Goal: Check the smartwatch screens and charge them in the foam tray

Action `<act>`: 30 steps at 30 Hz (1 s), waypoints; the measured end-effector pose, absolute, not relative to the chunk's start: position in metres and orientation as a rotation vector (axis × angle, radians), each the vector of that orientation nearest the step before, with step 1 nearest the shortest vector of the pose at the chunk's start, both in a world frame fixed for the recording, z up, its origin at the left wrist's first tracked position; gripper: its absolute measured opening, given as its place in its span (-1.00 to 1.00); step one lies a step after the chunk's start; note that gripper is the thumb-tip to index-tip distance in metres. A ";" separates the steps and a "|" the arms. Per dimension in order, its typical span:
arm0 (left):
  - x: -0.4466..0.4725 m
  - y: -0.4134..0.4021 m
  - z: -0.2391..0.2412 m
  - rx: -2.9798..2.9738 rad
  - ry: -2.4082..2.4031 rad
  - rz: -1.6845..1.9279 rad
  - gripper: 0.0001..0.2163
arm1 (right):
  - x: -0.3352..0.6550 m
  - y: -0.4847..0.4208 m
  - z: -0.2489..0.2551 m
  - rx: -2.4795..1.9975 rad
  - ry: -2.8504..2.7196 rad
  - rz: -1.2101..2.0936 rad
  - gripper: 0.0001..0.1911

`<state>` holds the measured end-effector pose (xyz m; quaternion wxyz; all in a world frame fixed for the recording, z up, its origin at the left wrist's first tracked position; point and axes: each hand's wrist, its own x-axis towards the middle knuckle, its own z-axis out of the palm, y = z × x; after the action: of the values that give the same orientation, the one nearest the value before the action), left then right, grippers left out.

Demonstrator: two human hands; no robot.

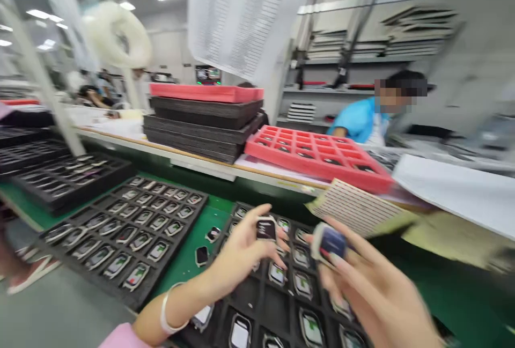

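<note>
My left hand point(245, 249), with a white band on the wrist, grips a small watch case point(266, 228) with a dark screen between thumb and fingers. In my right hand point(370, 278) is another watch case point(330, 243), its face dark blue and blurred by motion. Both hands are above a black compartment tray point(270, 305) in which several watch cases sit, some with white and green on their faces. Two loose watch cases, one dark-faced point(201, 255) and one smaller-looking point(213, 234), lie on the green mat left of that tray.
Another black tray point(151, 278) full of watch cases lies to the left. Behind, a ledge carries a stack of black trays point(201, 136) and a red tray point(317, 157). A printed sheet point(358, 208) hangs off the ledge. A person in blue point(358, 117) sits beyond.
</note>
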<state>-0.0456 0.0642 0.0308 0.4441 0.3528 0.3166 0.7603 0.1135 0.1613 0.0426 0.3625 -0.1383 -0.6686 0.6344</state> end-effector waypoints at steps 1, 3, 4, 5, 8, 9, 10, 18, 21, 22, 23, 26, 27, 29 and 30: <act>-0.045 0.060 0.033 0.877 0.811 1.869 -0.44 | 0.113 0.163 0.037 -0.391 -1.710 1.660 -0.51; -0.045 0.056 0.036 0.873 0.887 1.807 -0.47 | 0.110 0.169 0.025 -0.399 -1.695 1.741 -0.44; -0.045 0.056 0.035 0.877 0.918 1.780 -0.47 | 0.109 0.171 0.019 -0.390 -1.699 1.772 -0.43; -0.045 0.056 0.035 0.881 0.938 1.756 -0.45 | 0.108 0.173 0.013 -0.369 -1.691 1.809 -0.40; -0.043 0.057 0.030 0.889 0.938 1.704 -0.41 | 0.109 0.172 0.006 -0.313 -1.685 1.869 -0.36; -0.042 0.058 0.028 0.888 0.931 1.691 -0.41 | 0.111 0.170 0.006 -0.305 -1.687 1.861 -0.36; -0.042 0.059 0.027 0.887 0.927 1.679 -0.41 | 0.112 0.167 0.006 -0.308 -1.694 1.835 -0.39; -0.039 0.063 0.021 0.956 0.903 1.591 -0.44 | 0.114 0.162 0.007 -0.470 -1.733 1.519 -0.74; -0.038 0.063 0.021 0.988 0.898 1.582 -0.44 | 0.117 0.163 0.008 -0.411 -1.763 1.597 -0.69; -0.038 0.063 0.022 0.997 0.895 1.579 -0.44 | 0.119 0.164 0.010 -0.381 -1.765 1.650 -0.63; -0.038 0.063 0.022 1.002 0.892 1.577 -0.44 | 0.121 0.163 0.011 -0.354 -1.760 1.704 -0.57; -0.039 0.063 0.023 0.999 0.894 1.575 -0.43 | 0.125 0.161 0.015 -0.322 -1.727 1.776 -0.46; -0.039 0.063 0.023 0.996 0.897 1.578 -0.42 | 0.125 0.160 0.015 -0.335 -1.722 1.762 -0.46; -0.040 0.064 0.024 0.992 0.903 1.582 -0.41 | 0.125 0.158 0.015 -0.367 -1.718 1.716 -0.49; -0.040 0.064 0.024 0.992 0.905 1.580 -0.40 | 0.125 0.157 0.014 -0.377 -1.718 1.700 -0.50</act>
<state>-0.0395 0.0644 0.0240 0.5091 0.4118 0.3757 0.6559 0.1250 0.1572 0.0144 0.3409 -0.1448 -0.6604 0.6533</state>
